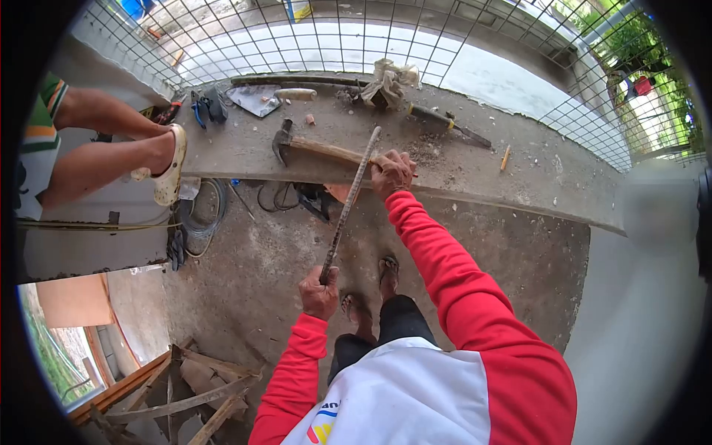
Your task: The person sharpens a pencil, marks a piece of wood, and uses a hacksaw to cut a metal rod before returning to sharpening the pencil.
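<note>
My left hand (319, 295) is closed round the lower end of a ribbed metal bar (350, 208), which slants up to the concrete ledge. My right hand (393, 175) is on the ledge's front edge, closed on the wooden handle of a hammer (326, 150). The hammer's dark claw head lies on the ledge to the left. The bar's upper end passes just left of my right hand, over the handle. Right of this hand, on the ledge, are a chisel-like tool (452, 126) and a yellow pencil-like stick (505, 158).
The concrete ledge (564, 185) runs across, with wire mesh (334, 44) behind it. A crumpled cloth (389, 83) and pliers (199, 110) lie there. Another person's legs (111, 141) are at the left. Coiled wire (204, 215) and wooden pieces (178, 404) are below.
</note>
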Tool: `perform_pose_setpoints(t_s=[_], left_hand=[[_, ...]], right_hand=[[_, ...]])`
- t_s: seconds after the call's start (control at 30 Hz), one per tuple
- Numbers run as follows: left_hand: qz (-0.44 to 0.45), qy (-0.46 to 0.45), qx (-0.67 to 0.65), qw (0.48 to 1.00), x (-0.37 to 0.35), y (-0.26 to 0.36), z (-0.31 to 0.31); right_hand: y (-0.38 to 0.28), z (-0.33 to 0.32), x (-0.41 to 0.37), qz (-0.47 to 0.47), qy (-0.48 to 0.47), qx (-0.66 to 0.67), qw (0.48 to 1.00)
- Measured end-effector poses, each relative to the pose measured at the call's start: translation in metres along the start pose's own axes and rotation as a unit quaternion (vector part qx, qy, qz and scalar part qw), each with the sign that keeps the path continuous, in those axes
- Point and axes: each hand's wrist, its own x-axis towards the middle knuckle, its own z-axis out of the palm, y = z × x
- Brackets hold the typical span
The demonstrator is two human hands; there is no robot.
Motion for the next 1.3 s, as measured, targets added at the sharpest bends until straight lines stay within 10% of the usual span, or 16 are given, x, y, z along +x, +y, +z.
perform_pose_setpoints(t_s=[1.3], left_hand=[[0.012, 0.000, -0.089, 0.996, -0.011, 0.006, 0.002]], right_hand=[[-0.001, 0.015, -0.004, -0.033, 0.020, -0.053, 0.998]])
